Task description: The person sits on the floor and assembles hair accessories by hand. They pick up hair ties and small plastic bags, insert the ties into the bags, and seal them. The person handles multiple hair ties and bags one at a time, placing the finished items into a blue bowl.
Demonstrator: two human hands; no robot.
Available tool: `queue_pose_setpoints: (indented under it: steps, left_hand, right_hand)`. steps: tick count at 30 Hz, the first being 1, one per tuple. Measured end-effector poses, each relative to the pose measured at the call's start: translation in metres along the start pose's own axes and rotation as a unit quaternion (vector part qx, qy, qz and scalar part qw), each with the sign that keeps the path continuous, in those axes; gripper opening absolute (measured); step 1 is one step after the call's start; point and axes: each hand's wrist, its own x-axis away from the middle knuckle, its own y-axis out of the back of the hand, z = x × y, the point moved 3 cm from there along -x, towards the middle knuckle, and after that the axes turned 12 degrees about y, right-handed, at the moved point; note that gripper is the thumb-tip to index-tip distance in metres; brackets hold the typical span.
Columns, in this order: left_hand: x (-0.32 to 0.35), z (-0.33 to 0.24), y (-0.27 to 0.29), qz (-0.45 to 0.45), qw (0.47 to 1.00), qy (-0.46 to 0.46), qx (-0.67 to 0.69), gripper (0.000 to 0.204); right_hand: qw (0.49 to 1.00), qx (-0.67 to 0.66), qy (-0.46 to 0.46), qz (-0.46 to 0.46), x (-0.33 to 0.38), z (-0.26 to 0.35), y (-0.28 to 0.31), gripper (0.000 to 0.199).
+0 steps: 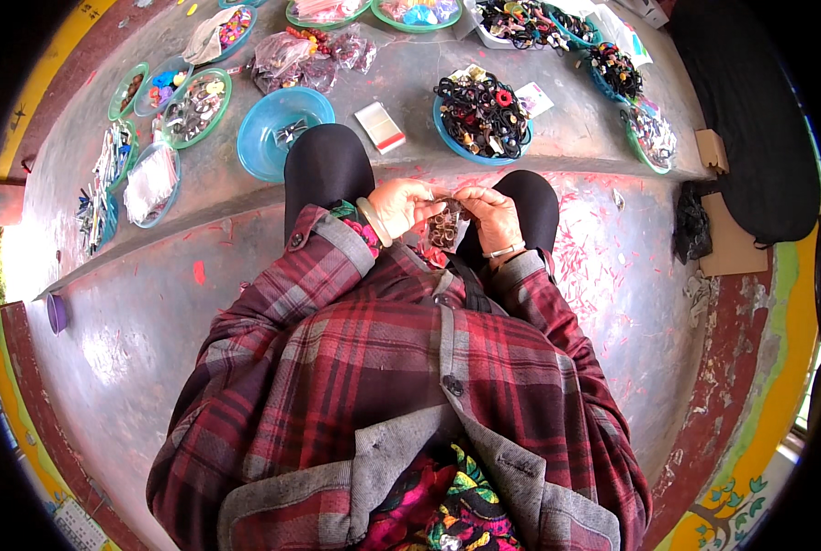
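Between my knees, a small clear plastic bag (444, 230) hangs from my fingers, filled with little brown ring-shaped pieces. My left hand (403, 204), with a pale bangle at the wrist, pinches the bag's upper left side. At its upper right edge, the fingers of my right hand (489, 216) are closed on the same bag. Just past my left knee sits a blue plastic basin (256, 147) with a few small clear packets (291, 131) in it. A white rectangular box with a red end (379, 128) lies on the raised concrete beyond my knees.
A blue bowl heaped with black hair ties (482, 115) stands ahead to the right. Green and blue baskets of small parts (195, 108) line the left. Plastic bags of beads (309, 60) lie farther back. Red scraps (585, 248) litter the lower floor; a cardboard piece (734, 234) lies right.
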Motion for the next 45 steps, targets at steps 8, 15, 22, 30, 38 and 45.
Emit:
queue_pose_setpoints:
  steps: [8,15,22,30,38,45]
  left_hand:
    - [0.001,-0.001,-0.004,-0.031,0.999,-0.016,0.013,0.024]
    - [-0.004,0.004,0.004,-0.072,0.995,-0.032,-0.054,0.017]
    - [0.003,-0.002,-0.004,-0.133,0.982,-0.103,-0.081,0.017]
    - [0.001,0.006,-0.011,-0.115,0.961,-0.148,-0.202,0.022]
    - [0.000,0.006,-0.011,-0.149,0.963,-0.123,-0.190,0.021]
    - [0.003,0.003,-0.012,-0.131,0.974,-0.097,-0.158,0.020]
  right_hand:
    - [1.000,0.023,0.007,0.010,0.000,0.000,-0.002,0.011]
    - [0.999,0.042,0.016,0.019,0.001,0.003,-0.006,0.014]
    - [0.999,-0.029,-0.014,-0.009,-0.003,0.009,-0.004,0.032]
    - [0.995,-0.057,-0.085,-0.007,0.000,0.000,-0.012,0.028]
    - [0.997,0.006,-0.037,-0.060,-0.003,-0.005,-0.002,0.009]
    - [0.998,0.008,-0.021,-0.066,-0.002,0.004,-0.006,0.007]
